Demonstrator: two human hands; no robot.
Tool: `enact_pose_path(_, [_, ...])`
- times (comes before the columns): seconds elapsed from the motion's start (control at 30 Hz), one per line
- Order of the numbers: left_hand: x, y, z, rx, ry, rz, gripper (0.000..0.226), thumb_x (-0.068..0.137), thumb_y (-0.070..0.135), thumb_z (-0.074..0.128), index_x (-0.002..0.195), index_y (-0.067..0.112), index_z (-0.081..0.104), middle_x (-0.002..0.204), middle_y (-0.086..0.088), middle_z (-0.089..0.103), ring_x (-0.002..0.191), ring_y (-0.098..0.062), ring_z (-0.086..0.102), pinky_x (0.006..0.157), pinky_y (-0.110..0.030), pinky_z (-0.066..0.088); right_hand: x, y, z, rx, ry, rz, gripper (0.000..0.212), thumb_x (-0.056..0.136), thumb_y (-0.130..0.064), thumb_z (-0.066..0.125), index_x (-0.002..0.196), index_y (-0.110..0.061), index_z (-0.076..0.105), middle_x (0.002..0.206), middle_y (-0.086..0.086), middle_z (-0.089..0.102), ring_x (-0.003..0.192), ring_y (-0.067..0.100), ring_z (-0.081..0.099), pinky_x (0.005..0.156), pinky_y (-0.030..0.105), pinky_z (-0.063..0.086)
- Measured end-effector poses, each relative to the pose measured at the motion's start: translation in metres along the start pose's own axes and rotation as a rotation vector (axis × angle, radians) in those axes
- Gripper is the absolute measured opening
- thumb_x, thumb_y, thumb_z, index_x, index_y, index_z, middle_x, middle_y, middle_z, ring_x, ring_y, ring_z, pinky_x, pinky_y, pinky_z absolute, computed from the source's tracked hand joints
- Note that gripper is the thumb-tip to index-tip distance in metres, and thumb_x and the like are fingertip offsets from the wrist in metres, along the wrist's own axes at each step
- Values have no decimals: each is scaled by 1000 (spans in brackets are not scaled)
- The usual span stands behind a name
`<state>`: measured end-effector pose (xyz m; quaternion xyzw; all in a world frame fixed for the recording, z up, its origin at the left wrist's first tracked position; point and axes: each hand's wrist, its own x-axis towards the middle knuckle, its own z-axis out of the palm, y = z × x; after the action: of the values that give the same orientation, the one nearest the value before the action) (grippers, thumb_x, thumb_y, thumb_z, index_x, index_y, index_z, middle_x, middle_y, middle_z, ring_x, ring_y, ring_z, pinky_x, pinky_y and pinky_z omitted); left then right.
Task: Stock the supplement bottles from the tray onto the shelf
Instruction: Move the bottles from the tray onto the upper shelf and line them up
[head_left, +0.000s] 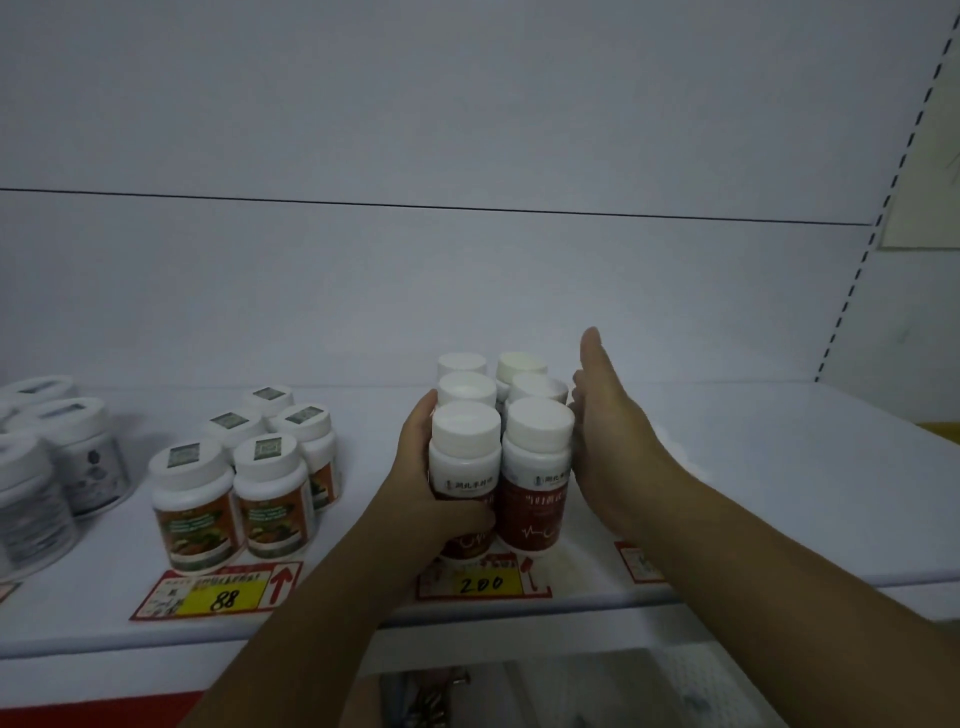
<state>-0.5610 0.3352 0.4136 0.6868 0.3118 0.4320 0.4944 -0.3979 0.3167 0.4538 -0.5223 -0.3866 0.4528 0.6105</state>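
Several red-labelled supplement bottles with white caps stand in two rows on the white shelf, above a yellow price tag marked 200. My left hand wraps around the front left bottle. The front right bottle stands beside it. My right hand lies flat with fingers straight against the right side of the group, touching the right row. The tray is out of view.
A group of green-and-orange labelled bottles stands to the left above a price tag marked 88. Grey-labelled jars sit at the far left. A slotted upright borders the shelf on the right.
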Motion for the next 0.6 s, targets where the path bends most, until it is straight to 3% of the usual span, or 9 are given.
enact_pose_path(0.07, [-1, 0, 0, 33, 17, -7, 100, 66, -16, 70, 143, 28, 24, 142, -2, 45, 128, -20, 47, 105, -49, 41, -7, 10, 3, -164, 6, -27, 95, 57, -91, 31, 137, -40, 41, 133, -4, 57, 120, 18, 51, 105, 44, 35])
enact_pose_path(0.1, [-1, 1, 1, 45, 24, -14, 101, 67, -16, 70, 145, 27, 22, 145, -3, 41, 132, -21, 43, 107, -49, 38, -9, 16, 4, -226, -2, -45, 99, 54, -91, 32, 139, -41, 35, 139, -10, 49, 125, 17, 47, 107, 46, 33])
enact_pose_path(0.17, [-2, 2, 1, 52, 37, -25, 101, 68, -16, 70, 145, 25, 21, 148, -4, 38, 134, -22, 39, 109, -49, 35, -13, 25, 6, -221, -33, -88, 76, 69, -79, 39, 135, -43, 36, 124, -18, 56, 108, 9, 54, 98, 41, 40])
enact_pose_path(0.23, [-3, 2, 0, 44, 54, -33, 99, 69, -15, 69, 144, 27, 22, 147, -3, 39, 133, -21, 41, 109, -49, 36, -14, 30, 8, -141, -87, -89, 51, 81, -62, 47, 127, -40, 46, 115, -11, 64, 100, 12, 62, 89, 41, 49])
enact_pose_path(0.3, [-4, 3, 0, 40, 60, -28, 96, 70, -14, 70, 143, 29, 24, 145, -1, 42, 131, -20, 44, 108, -49, 38, -13, 32, 9, -100, -103, -91, 42, 85, -55, 48, 123, -39, 50, 109, -6, 68, 97, 15, 65, 82, 39, 53])
enact_pose_path(0.5, [-5, -1, 0, 48, 73, -3, 92, 68, -8, 74, 132, 39, 28, 140, 1, 46, 124, -17, 50, 102, -45, 44, -17, 30, 11, -68, -127, -88, 44, 85, -54, 48, 126, -37, 49, 110, -5, 68, 96, 16, 66, 74, 35, 55])
enact_pose_path(0.6, [0, 2, 3, -129, 59, -40, 93, 68, 6, 73, 141, 38, 25, 139, 6, 50, 103, -11, 63, 76, -29, 56, -19, 23, 9, -98, -143, -48, 72, 72, -74, 46, 134, -38, 42, 129, -1, 59, 115, 24, 58, 97, 49, 46])
